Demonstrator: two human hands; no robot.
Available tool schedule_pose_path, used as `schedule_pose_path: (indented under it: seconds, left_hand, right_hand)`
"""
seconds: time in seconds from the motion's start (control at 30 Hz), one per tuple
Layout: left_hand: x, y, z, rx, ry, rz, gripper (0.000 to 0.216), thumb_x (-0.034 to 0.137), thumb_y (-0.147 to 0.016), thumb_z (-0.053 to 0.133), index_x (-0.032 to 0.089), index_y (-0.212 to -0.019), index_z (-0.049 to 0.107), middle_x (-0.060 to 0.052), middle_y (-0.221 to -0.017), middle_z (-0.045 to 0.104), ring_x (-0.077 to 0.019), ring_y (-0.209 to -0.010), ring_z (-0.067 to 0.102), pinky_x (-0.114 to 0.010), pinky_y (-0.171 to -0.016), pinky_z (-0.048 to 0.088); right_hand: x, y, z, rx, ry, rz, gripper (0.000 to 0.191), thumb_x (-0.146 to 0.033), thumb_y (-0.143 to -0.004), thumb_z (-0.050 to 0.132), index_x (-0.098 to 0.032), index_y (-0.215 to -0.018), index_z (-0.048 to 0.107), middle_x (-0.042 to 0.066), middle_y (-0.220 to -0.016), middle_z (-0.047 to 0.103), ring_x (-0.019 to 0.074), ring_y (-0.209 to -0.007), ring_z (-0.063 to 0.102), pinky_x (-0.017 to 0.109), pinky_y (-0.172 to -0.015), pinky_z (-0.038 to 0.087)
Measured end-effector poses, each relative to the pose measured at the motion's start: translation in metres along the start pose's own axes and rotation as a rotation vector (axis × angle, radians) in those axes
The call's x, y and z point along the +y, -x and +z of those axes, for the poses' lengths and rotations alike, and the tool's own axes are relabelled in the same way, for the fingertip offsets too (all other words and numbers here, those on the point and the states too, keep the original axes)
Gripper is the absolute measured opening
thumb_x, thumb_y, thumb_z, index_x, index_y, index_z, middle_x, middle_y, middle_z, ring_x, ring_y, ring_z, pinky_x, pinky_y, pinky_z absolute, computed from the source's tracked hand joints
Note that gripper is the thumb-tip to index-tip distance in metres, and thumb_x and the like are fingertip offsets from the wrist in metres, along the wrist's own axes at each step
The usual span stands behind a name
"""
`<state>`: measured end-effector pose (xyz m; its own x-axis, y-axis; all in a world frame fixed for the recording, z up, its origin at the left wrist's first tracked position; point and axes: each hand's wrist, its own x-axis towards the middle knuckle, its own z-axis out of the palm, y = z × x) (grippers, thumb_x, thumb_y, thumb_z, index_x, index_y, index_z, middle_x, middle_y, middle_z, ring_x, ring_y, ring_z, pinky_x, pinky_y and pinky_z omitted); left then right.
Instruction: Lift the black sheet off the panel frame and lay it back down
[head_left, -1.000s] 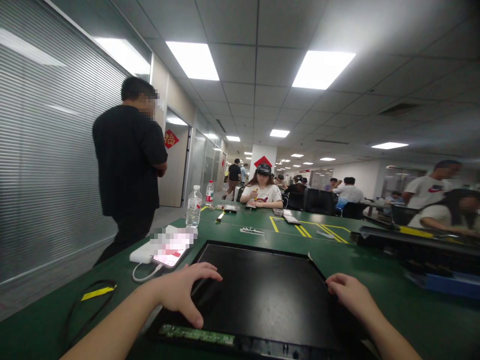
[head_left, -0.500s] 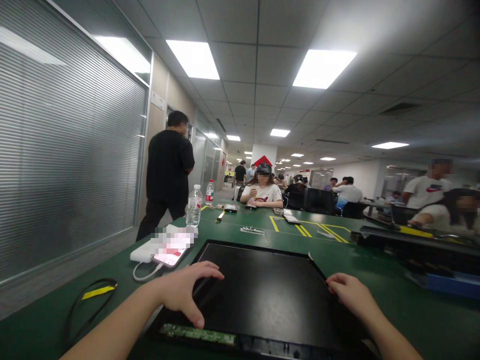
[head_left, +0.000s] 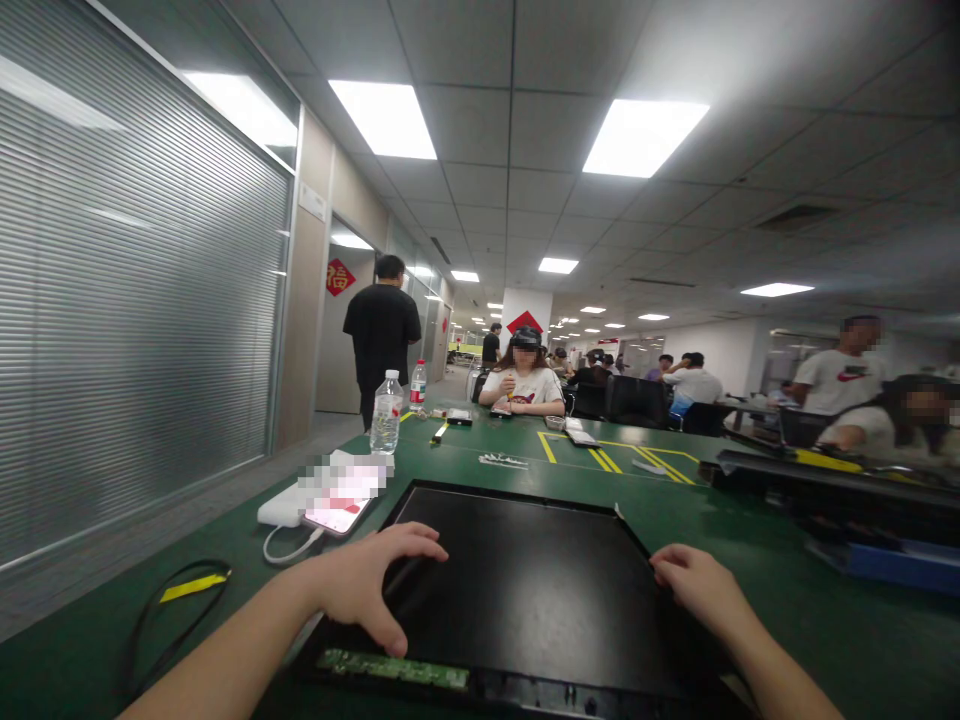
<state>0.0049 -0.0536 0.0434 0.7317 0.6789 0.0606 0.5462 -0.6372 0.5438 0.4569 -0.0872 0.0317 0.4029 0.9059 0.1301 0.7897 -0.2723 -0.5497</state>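
Note:
A black display panel [head_left: 517, 580] in a dark frame lies flat on the green table in front of me. A strip of green circuit board [head_left: 394, 669] sits along its near left edge. My left hand [head_left: 375, 580] reaches over the panel's left side, thumb and fingers spread apart; the thumb tip is close to the circuit board. At the right edge of the panel, my right hand [head_left: 694, 585] has thumb and fingers pinched together on the frame. The exact grip is partly hidden.
Left of the panel are a lit phone [head_left: 341, 505], a white power bank [head_left: 279, 508] with a cable, and a black strap [head_left: 176, 610]. A water bottle [head_left: 386, 412] stands behind them. Long dark parts [head_left: 810, 475] lie at right. A person [head_left: 523, 385] sits opposite.
Both my hands and the panel keep nearly the same place. The person in black on the left has walked farther away, uncovering a doorway.

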Motion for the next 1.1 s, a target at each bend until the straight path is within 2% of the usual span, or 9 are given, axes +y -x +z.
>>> schedule_pose_path:
  seconds: [0.73, 1.1]
  left_hand:
    - [-0.001, 0.001, 0.000, -0.014, 0.007, 0.005, 0.088, 0.050, -0.043, 0.077, 0.035, -0.124, 0.045, -0.002, -0.141, 0.028, -0.0304, -0.125, 0.031, -0.040, -0.105, 0.022]
    - [0.000, 0.010, -0.005, 0.004, -0.005, -0.008, 0.088, 0.050, -0.039, 0.078, 0.035, -0.121, 0.048, -0.001, -0.140, 0.030, -0.0316, -0.125, 0.032, -0.041, -0.104, 0.023]
  right_hand:
    - [0.008, -0.007, 0.004, -0.003, -0.010, -0.024, 0.024, -0.027, -0.065, 0.045, -0.021, -0.076, 0.066, 0.003, -0.078, 0.068, 0.0169, -0.070, 0.061, 0.024, -0.059, 0.042]
    - [-0.005, 0.003, 0.004, 0.002, -0.010, -0.003, 0.023, -0.026, -0.065, 0.046, -0.021, -0.075, 0.066, 0.003, -0.077, 0.069, 0.0180, -0.069, 0.061, 0.025, -0.061, 0.041]
